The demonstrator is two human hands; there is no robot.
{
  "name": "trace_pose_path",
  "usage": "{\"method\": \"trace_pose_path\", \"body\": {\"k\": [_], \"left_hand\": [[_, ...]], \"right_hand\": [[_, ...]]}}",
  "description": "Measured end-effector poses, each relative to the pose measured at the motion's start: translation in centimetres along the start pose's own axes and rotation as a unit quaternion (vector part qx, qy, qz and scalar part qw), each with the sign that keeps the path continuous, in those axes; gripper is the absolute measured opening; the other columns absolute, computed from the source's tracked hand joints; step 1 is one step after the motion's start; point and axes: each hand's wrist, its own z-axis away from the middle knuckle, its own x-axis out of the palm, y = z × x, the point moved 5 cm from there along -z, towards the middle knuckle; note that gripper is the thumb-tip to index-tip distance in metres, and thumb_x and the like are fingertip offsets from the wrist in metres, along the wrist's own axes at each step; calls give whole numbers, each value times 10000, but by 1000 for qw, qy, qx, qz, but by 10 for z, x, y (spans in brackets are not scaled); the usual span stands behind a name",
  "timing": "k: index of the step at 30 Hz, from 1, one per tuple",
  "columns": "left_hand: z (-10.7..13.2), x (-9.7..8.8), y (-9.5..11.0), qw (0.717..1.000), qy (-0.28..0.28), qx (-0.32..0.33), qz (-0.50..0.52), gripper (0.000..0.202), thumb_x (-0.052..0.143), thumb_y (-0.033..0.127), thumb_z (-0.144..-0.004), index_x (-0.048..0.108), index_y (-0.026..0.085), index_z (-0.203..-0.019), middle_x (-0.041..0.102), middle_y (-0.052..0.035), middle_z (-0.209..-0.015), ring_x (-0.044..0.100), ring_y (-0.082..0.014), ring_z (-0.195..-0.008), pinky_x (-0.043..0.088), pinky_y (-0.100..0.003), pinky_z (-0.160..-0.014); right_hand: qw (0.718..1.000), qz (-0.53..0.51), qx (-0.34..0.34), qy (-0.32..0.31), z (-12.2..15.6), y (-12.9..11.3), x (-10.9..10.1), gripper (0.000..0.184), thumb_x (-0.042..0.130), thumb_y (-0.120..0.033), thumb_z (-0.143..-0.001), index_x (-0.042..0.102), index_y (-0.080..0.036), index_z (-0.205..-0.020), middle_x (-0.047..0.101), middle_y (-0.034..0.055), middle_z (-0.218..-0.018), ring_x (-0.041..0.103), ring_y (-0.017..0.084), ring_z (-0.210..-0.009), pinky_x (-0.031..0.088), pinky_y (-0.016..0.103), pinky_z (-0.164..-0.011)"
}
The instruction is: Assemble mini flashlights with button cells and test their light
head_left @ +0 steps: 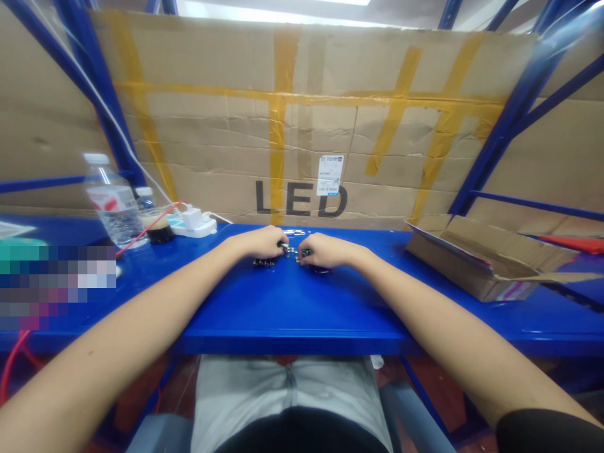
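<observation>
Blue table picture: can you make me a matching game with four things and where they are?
1. clear plastic water bottle with white cap
2. white plastic power strip
3. open brown cardboard box
4. small dark metal parts

A. between the left hand and right hand
B. right end of the blue metal table
C. has a white plug on top
D. stands upright, far left

Pairs: 1-D, 2-C, 3-B, 4-A.

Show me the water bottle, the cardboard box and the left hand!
water bottle [116, 217]: head view, on its clear body below the label.
cardboard box [453, 267]: head view, on its near side wall.
left hand [262, 242]: head view, on the back of the hand.
</observation>
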Motion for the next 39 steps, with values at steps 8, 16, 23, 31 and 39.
{"method": "trace_pose_path", "body": {"k": [8,16,23,31,39], "left_hand": [[-1,0,0,1000,-2,2,8,77,600,238,-775,663,195,-763,635,-5,-660,566,-154,-624,350,-253,-569],[-2,4,8,999,3,38,13,98,604,233,-767,650,185,-695,580,13,-586,514,-137,-573,314,-259,-556],[-3,6,9,1000,-4,29,-1,139,552,230,-805,664,176,-744,630,-17,-653,525,-145,-585,328,-267,-571],[-5,10,2,998,-49,6,42,104,608,269,-805,684,198,-803,683,-2,-739,584,-151,-683,363,-240,-608],[-6,9,4,1000,-18,-11,-14,145,612,322,-810,661,190,-773,666,-24,-711,562,-165,-649,344,-260,-569]], "right_hand": [[1000,8,11,2,3,-4,-2,132,654,-208,-772,714,-159,-879,727,53,-836,619,155,-706,400,233,-597],[999,-33,-2,-9,3,-4,-4,114,704,-246,-767,728,-171,-849,730,36,-823,630,164,-746,408,241,-633],[996,15,16,85,6,5,-24,140,598,-164,-799,724,-156,-857,723,59,-839,609,165,-762,393,244,-654],[1000,13,4,21,5,-2,-11,163,661,-232,-792,735,-184,-930,733,47,-869,627,166,-755,397,236,-623],[994,97,43,21,0,-5,-2,313,700,-292,-806,731,-181,-1098,740,104,-991,656,225,-888,416,257,-677]]}}
